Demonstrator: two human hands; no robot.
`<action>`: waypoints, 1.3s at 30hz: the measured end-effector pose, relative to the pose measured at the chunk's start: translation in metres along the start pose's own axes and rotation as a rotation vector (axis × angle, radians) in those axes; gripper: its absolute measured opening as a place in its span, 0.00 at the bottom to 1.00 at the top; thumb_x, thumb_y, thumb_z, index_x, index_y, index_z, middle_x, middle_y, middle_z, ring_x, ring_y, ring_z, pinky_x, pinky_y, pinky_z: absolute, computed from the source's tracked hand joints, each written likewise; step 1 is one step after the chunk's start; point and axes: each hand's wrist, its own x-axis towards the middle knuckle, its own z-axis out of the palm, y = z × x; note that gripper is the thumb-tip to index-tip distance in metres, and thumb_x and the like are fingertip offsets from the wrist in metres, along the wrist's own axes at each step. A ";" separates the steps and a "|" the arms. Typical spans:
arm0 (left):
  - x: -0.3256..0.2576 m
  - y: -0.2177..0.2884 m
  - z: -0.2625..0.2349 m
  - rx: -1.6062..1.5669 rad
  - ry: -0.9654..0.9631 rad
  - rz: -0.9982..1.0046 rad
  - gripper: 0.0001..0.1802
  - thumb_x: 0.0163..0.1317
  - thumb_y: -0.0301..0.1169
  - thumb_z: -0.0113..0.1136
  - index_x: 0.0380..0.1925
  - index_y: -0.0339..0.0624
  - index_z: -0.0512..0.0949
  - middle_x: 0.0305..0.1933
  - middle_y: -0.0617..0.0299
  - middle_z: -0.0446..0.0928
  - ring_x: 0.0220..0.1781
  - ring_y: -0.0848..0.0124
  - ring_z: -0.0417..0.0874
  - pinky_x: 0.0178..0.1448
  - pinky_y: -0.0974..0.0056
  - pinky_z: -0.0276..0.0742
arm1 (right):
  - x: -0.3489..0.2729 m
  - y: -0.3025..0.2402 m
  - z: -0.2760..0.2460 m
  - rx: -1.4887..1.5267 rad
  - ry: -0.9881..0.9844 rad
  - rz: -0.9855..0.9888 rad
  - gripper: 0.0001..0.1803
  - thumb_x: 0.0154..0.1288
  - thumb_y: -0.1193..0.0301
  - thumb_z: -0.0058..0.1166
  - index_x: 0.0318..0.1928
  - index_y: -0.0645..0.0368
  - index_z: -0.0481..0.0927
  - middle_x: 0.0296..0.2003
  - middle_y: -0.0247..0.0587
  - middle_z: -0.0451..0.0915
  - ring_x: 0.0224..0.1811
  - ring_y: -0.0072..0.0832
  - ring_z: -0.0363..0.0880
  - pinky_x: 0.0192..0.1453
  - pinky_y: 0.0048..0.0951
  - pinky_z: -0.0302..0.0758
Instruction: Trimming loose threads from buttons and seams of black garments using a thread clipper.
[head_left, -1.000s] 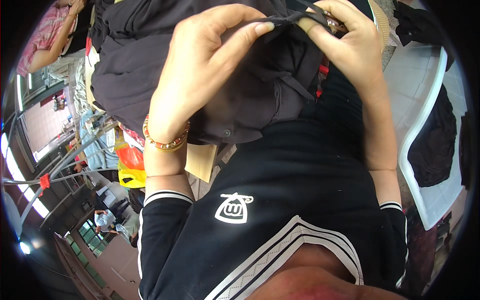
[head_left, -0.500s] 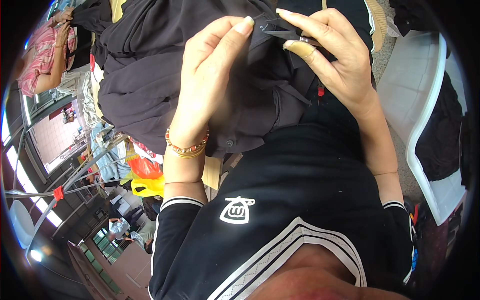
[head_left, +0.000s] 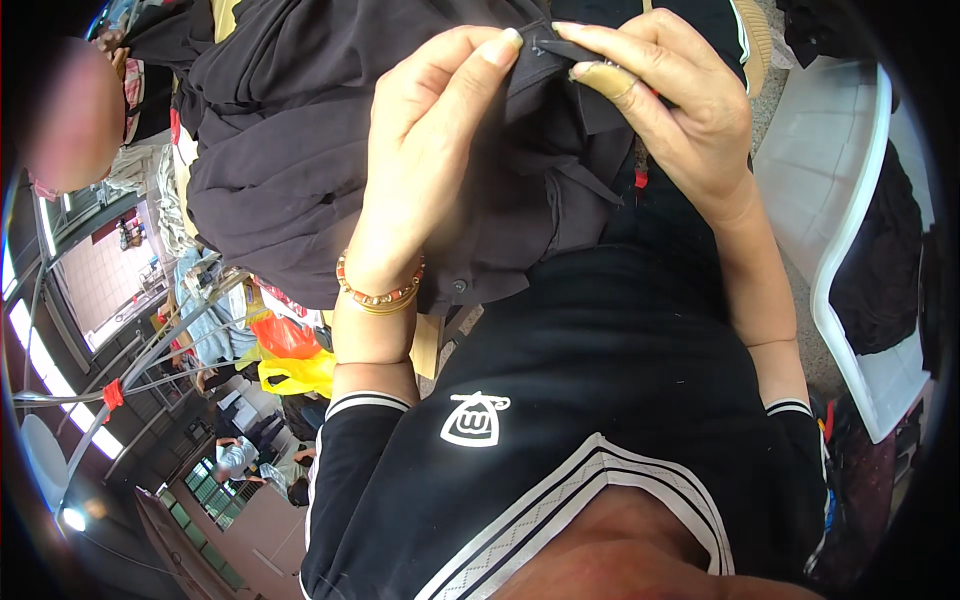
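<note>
My left hand [head_left: 440, 120] pinches the edge of a dark grey-brown garment [head_left: 290, 150] between thumb and fingertips, near the top of the view. A pale bit of thread shows on the cloth there. In my right hand [head_left: 680, 110] are small dark thread snips [head_left: 561, 48], their blade tips together at that thread. Tan tape [head_left: 605, 80] wraps my right thumb. The snips' handle is mostly hidden by my fingers. The rest of the garment lies bunched across my lap and to the left, with a button [head_left: 459, 286] on its lower edge.
At right stands a white plastic bin [head_left: 830, 270] with dark cloth [head_left: 880, 270] in it. Red and yellow plastic bags [head_left: 300, 372] lie to the left among piled cloth. A co-worker [head_left: 85, 115] is close at the upper left, and metal rails [head_left: 150, 355] run below.
The snips' blades, apart before, have come together at the thread. My hands have shifted only slightly. The co-worker at upper left has leaned further into view.
</note>
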 end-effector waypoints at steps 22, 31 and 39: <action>0.012 -0.014 -0.024 -0.080 -0.053 0.042 0.09 0.68 0.27 0.60 0.44 0.33 0.83 0.39 0.67 0.83 0.42 0.81 0.79 0.52 0.75 0.72 | 0.005 0.028 -0.009 0.059 0.003 0.047 0.21 0.59 0.78 0.66 0.54 0.58 0.83 0.34 0.25 0.69 0.30 0.12 0.62 0.31 0.15 0.58; 0.011 -0.017 -0.017 -0.092 -0.040 0.039 0.10 0.69 0.28 0.59 0.44 0.33 0.82 0.39 0.67 0.83 0.42 0.82 0.79 0.51 0.76 0.72 | 0.000 0.024 0.009 -0.054 -0.007 -0.111 0.22 0.55 0.76 0.69 0.53 0.57 0.85 0.32 0.32 0.73 0.31 0.20 0.70 0.34 0.21 0.67; 0.013 -0.018 -0.022 -0.091 -0.029 0.037 0.10 0.69 0.27 0.59 0.44 0.33 0.82 0.39 0.67 0.83 0.41 0.83 0.79 0.50 0.77 0.72 | 0.006 0.018 0.013 -0.142 0.001 -0.161 0.20 0.54 0.76 0.69 0.50 0.58 0.86 0.30 0.32 0.72 0.28 0.22 0.68 0.32 0.24 0.66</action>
